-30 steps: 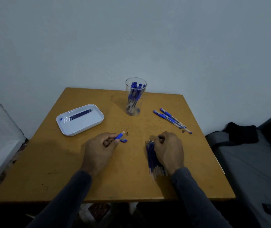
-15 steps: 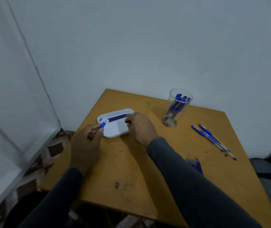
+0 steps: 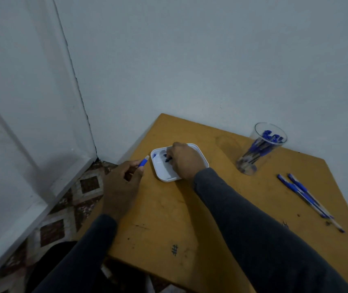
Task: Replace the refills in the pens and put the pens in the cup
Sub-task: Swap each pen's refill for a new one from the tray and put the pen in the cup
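The left hand (image 3: 120, 182) hovers at the left edge of the wooden tabletop (image 3: 169, 218), its fingers curled round a blue pen part (image 3: 143, 162) whose pale tip points up and to the right, toward the tray. Only the upper end of that part shows beyond the fingers; the rest is hidden in the grip.

The right hand (image 3: 184, 160) reaches across over the white tray (image 3: 203, 160), which sits on the far left part of the tabletop. Its fingers are bent down into the tray at a dark blue refill (image 3: 167, 160), of which only a short bit shows at the fingertips. Whether the fingers pinch the refill or merely touch it cannot be told, as the back of the hand covers them.

The clear cup (image 3: 259, 149) stands upright at the far right of the tabletop, close to the wall, well apart from the tray, with several blue pens (image 3: 263, 143) leaning inside it. To the right and nearer, a few loose pens (image 3: 304, 193) lie side by side on the bare wood, slanting from far left to near right.

A small pen-drawn mark (image 3: 174, 249) sits on the near part of the tabletop. Patterned floor tiles (image 3: 63, 208) show to the left, below a white wall.
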The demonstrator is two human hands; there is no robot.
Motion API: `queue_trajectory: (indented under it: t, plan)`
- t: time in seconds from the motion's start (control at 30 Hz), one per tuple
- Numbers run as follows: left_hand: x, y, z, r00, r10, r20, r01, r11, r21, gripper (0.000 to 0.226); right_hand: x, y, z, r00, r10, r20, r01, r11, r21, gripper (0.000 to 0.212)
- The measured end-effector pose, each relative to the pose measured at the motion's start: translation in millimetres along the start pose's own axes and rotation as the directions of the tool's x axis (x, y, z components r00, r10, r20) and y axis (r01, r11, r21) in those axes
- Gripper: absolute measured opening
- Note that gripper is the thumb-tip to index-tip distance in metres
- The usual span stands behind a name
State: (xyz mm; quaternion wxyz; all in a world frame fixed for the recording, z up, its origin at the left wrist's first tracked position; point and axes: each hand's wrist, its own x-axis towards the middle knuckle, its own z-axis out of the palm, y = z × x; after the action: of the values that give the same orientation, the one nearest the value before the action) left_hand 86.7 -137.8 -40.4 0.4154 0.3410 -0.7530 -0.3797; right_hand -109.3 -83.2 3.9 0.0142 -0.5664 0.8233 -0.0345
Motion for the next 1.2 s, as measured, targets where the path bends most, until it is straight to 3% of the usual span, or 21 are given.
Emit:
queue_trajectory:
  t: [0.57, 0.97, 1.03, 1.13, 1.2]
  plan:
    - [-0.7, -2.9, 3.1, 1.000, 0.010, 0.016, -0.009, 1.000, -0.024, 0.019, 7.5, 9.7, -5.8, 0.982, 0.069, 0.173, -0.113, 0.960, 0.257, 0.015]
    - [-18.1, 26.3, 17.4, 0.998, 0.051, 0.047, -0.051, 0.999, -0.014, 0.020, -58.7, 10.1, -28.6, 0.968, 0.164, -0.191, -0.050, 0.870, 0.491, 0.013]
    - [-24.5, 32.0, 22.8, 0.995, 0.060, 0.084, -0.058, 0.998, -0.021, 0.021, -78.6, 12.7, -31.2, 0.957, 0.203, -0.207, -0.037, 0.794, 0.607, 0.015]
    - [-36.0, 40.9, 31.1, 0.985, 0.101, 0.140, -0.097, 0.995, -0.034, 0.023, -112.9, 17.5, -35.7, 0.950, 0.280, -0.136, -0.007, 0.456, 0.890, 0.026]
    - [-45.5, 47.8, 38.4, 0.975, 0.134, 0.176, -0.126, 0.991, -0.054, 0.023, -133.9, 23.0, -32.5, 0.950, 0.302, -0.085, -0.002, 0.277, 0.961, 0.028]
